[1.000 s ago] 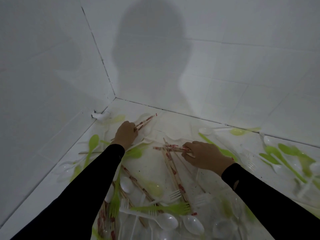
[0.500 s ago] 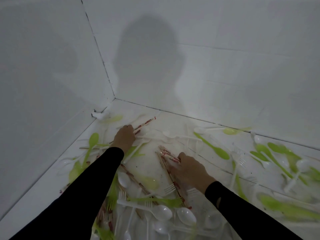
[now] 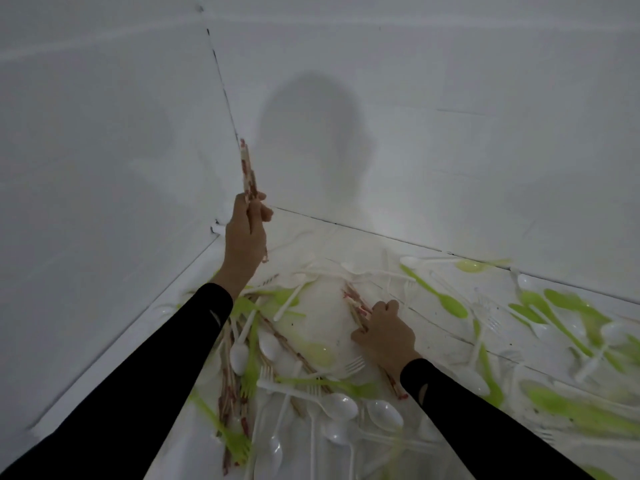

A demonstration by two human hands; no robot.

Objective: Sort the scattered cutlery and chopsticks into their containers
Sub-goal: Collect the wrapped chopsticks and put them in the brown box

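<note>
The chopsticks [image 3: 246, 171] stand nearly upright in your left hand [image 3: 246, 233], raised above the floor [image 3: 322, 317] near the wall corner, with your fingers curled round their lower part. That grip sits low, so the long free ends could fan apart and one stick could slide out if you tilt them.

Your right hand [image 3: 382, 332] is down on the floor sticks [image 3: 356, 301], fingers curled and pinching them. I cannot tell whether the fingertips have got under them. Lift now and a stick may stay behind, or drag the fork [image 3: 355, 364] lying at your wrist.

Spoons [image 3: 341, 405] and green forks [image 3: 325, 384] lie across other chopsticks nearby, so a careless pull would scatter them. No container is in view, so expect a blind carry.
</note>
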